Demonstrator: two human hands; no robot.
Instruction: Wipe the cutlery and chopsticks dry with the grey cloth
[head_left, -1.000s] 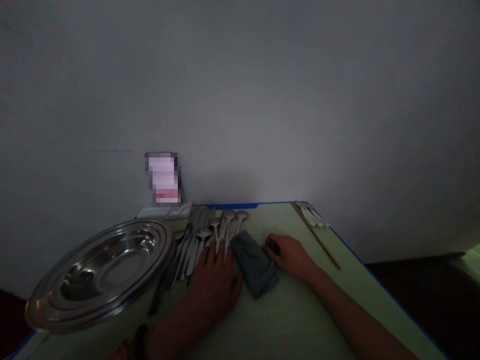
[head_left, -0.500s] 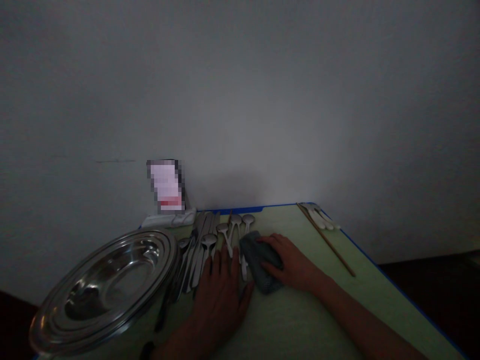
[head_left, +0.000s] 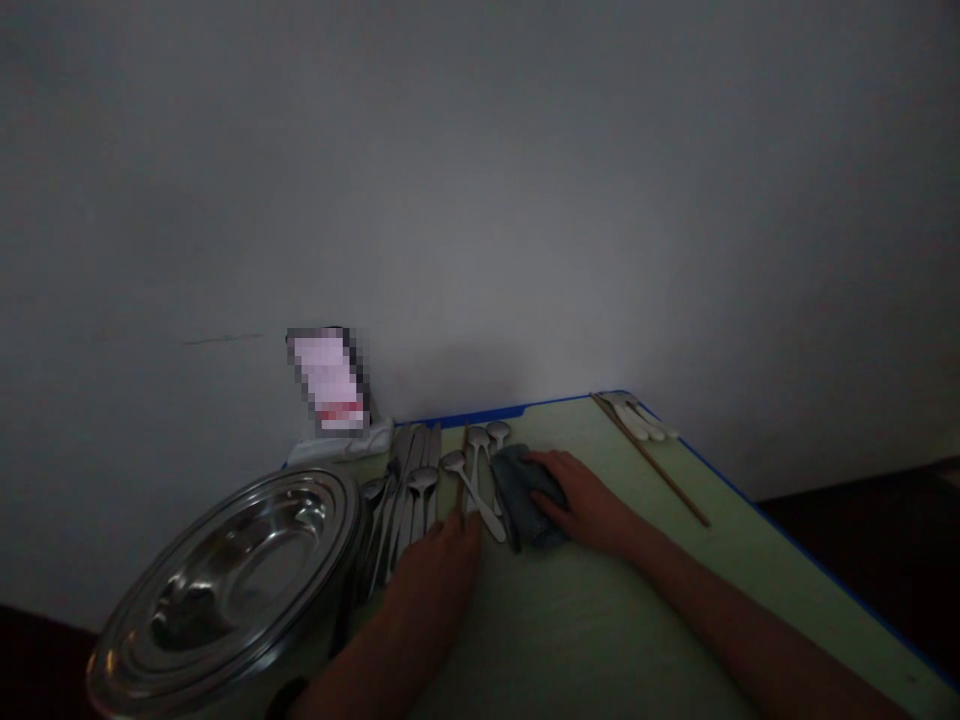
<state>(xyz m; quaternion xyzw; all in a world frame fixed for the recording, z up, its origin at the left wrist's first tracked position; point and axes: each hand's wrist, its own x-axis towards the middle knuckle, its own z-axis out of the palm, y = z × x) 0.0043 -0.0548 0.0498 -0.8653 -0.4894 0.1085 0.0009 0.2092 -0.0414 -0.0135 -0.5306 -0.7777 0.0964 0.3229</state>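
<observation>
A dark grey cloth (head_left: 529, 510) lies bunched under my right hand (head_left: 585, 500), whose fingers and thumb grip it. Just left of it, my left hand (head_left: 439, 570) rests low over the lower ends of the cutlery, its fingers bent together; what they hold, if anything, is hidden. Past those fingertips runs a thin wooden chopstick (head_left: 461, 490). A metal spoon (head_left: 480, 500) slants between the two hands, its handle end close to the cloth. Two more spoons (head_left: 478, 440) lie behind it. Left of these are a spoon (head_left: 422, 480) and several table knives (head_left: 409, 460).
A large shiny metal basin (head_left: 225, 590) stands at the left. Behind it a phone (head_left: 330, 380) with a blurred screen leans near the wall, on a white object (head_left: 311, 448). Chopsticks (head_left: 660, 470) and white-handled cutlery (head_left: 637, 420) lie at the right edge of the green table (head_left: 600, 640).
My left hand's spread fingers have drawn back and bent together. One spoon now lies more slanted to the right. My right hand and the cloth have shifted slightly away from me.
</observation>
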